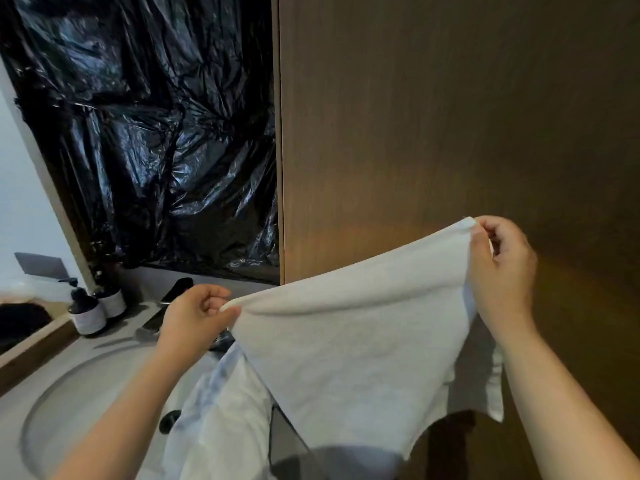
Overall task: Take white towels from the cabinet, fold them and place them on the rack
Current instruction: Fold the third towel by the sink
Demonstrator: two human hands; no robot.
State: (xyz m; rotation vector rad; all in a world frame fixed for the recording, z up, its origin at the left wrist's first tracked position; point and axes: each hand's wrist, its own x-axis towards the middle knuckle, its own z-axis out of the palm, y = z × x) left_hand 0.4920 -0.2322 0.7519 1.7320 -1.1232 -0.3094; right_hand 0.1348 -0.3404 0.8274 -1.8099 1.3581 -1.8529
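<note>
A white towel [349, 341] hangs spread out in the air in front of the brown wooden cabinet door [450, 116]. My left hand [194, 320] pinches its left top corner over the counter. My right hand [498, 268] pinches the right top corner, held higher, so the top edge slopes up to the right. Below the spread towel, more white cloth [221, 410] drapes over the sink's edge. No rack is in view.
A grey counter with a round sink [69, 403] lies at the lower left, its black faucet [166, 310] behind my left hand. Two dark pump bottles [93, 310] stand at the counter's back left. Crinkled black plastic sheeting [156, 133] covers the wall above.
</note>
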